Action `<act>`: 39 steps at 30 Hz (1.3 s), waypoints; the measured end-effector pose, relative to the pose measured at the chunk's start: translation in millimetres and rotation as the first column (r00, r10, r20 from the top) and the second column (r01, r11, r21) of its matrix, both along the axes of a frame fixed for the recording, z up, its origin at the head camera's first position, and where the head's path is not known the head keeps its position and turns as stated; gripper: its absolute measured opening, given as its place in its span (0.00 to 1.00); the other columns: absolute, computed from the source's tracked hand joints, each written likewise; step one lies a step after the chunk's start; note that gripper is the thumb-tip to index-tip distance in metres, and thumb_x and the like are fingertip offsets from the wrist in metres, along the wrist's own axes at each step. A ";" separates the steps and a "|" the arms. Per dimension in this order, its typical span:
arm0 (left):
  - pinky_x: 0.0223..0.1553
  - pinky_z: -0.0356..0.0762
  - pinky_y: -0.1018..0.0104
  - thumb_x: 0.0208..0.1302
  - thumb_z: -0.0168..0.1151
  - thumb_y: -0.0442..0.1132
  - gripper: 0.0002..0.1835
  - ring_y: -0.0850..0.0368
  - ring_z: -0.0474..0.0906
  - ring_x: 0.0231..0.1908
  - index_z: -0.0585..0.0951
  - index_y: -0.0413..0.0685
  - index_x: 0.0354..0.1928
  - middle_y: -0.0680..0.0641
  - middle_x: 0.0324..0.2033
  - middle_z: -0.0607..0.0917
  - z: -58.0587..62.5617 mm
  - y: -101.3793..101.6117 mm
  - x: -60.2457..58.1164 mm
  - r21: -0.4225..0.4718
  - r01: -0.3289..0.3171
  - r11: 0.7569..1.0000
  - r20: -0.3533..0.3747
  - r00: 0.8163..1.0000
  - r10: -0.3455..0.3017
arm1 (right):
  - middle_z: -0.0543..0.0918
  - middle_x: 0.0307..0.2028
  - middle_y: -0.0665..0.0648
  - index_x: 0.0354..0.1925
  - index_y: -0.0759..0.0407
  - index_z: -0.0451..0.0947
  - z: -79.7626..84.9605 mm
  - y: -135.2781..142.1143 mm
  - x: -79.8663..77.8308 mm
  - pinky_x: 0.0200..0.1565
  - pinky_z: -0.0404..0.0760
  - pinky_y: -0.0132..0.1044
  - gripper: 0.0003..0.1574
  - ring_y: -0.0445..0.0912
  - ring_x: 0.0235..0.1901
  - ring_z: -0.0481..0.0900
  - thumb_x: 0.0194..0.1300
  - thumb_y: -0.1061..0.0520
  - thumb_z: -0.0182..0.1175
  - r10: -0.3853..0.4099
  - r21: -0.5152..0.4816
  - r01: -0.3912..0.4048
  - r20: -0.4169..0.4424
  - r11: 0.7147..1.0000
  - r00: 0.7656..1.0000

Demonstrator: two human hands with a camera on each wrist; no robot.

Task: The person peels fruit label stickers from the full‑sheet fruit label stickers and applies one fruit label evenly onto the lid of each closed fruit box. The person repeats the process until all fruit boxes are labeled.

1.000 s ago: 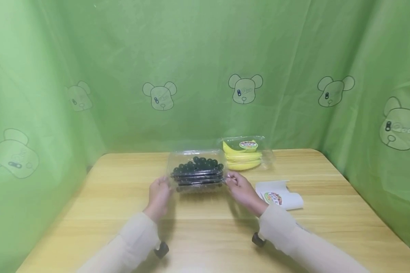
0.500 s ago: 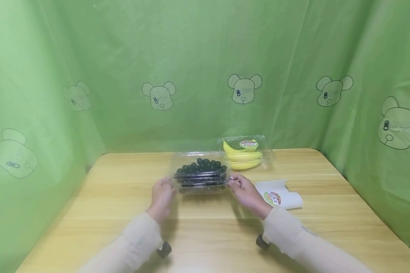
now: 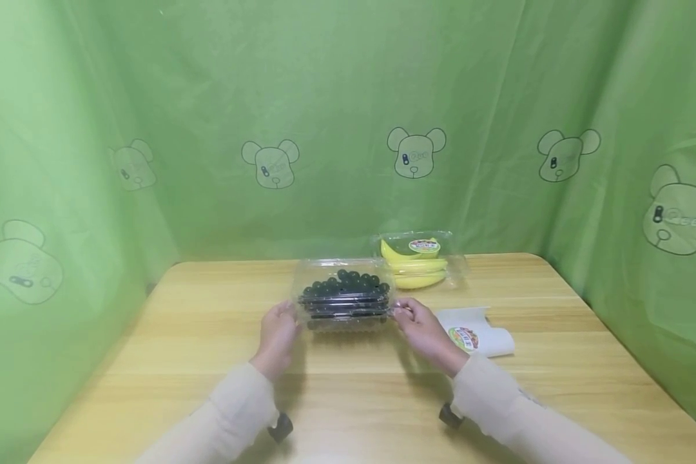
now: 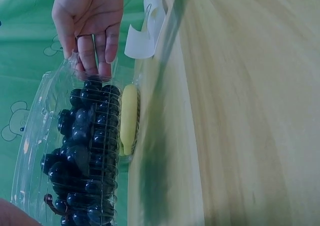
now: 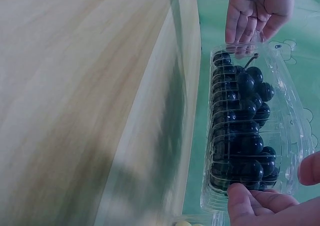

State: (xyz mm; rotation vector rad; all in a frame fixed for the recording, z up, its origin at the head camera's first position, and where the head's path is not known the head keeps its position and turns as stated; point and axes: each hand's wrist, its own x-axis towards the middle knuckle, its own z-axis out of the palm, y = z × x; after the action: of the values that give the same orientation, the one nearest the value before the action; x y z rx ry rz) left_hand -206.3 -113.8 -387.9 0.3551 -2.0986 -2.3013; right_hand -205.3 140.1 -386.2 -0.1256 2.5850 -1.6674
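Observation:
Between the two hands is a clear plastic clamshell box [image 3: 345, 327] of dark grapes [image 3: 348, 283]. My left hand [image 3: 278, 338] grips its left end and my right hand [image 3: 429, 335] its right end. In the right wrist view, the thumb and fingers of my right hand [image 5: 265, 208] pinch the near end of the box, while the left hand [image 5: 260, 13] has the far end. Both wrist views show the box raised off the wooden table [image 4: 240, 110], with a shadow cast below it. The lid looks closed over the grapes.
A clear box of bananas [image 3: 417, 281] with a round fruit sticker [image 3: 425, 246] stands behind, at the right. A curled white label sheet [image 3: 493, 341] bearing a similar sticker lies beyond the right hand. Green curtains [image 3: 336, 77] enclose the table's back and sides.
Both hands and the grape box have shifted slightly to the right and a little nearer to me. The grip at both ends stays the same. The bananas and label sheet have not moved.

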 end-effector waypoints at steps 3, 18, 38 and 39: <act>0.60 0.59 0.46 0.68 0.42 0.35 0.24 0.38 0.64 0.57 0.58 0.33 0.64 0.36 0.62 0.63 0.5 1.4 2.6 -0.011 0.003 1.000 0.006 1.000 -0.003 | 0.74 0.53 0.65 0.59 0.65 0.63 -1.1 2.2 2.1 0.52 0.73 0.46 0.24 0.58 0.52 0.71 0.69 0.54 0.45 0.005 0.001 -0.005 0.000 1.000 1.000; 0.60 0.61 0.50 0.67 0.44 0.34 0.25 0.41 0.59 0.61 0.57 0.32 0.64 0.37 0.63 0.61 -0.7 9.9 13.4 0.068 0.052 0.996 -0.009 0.999 -0.052 | 0.72 0.54 0.66 0.58 0.66 0.63 -2.2 14.1 18.9 0.55 0.70 0.47 0.23 0.56 0.54 0.71 0.70 0.55 0.45 0.004 -0.017 -0.004 -0.004 1.000 1.000; 0.60 0.60 0.49 0.66 0.44 0.33 0.25 0.38 0.58 0.61 0.57 0.30 0.63 0.35 0.63 0.60 -5.7 10.3 33.4 0.095 0.120 0.988 -0.029 0.993 -0.118 | 0.74 0.53 0.65 0.58 0.64 0.65 -5.0 20.9 42.1 0.54 0.71 0.49 0.23 0.59 0.52 0.72 0.69 0.55 0.46 -0.005 0.033 0.006 -0.021 0.999 1.000; 0.60 0.60 0.49 0.66 0.44 0.32 0.25 0.38 0.57 0.61 0.57 0.29 0.63 0.34 0.63 0.60 -6.3 10.4 34.3 0.096 0.123 0.988 -0.029 0.992 -0.121 | 0.74 0.53 0.65 0.58 0.64 0.65 -5.5 21.2 43.0 0.54 0.71 0.49 0.22 0.59 0.52 0.72 0.69 0.55 0.46 -0.006 0.031 0.007 -0.020 0.999 1.000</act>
State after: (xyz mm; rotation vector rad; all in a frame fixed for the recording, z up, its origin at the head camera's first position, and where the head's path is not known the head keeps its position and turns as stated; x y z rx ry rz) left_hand -172.0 -103.4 -394.1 0.2052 -2.0575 -2.4692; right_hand -162.3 161.2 -391.7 -0.1334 2.6270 -1.6355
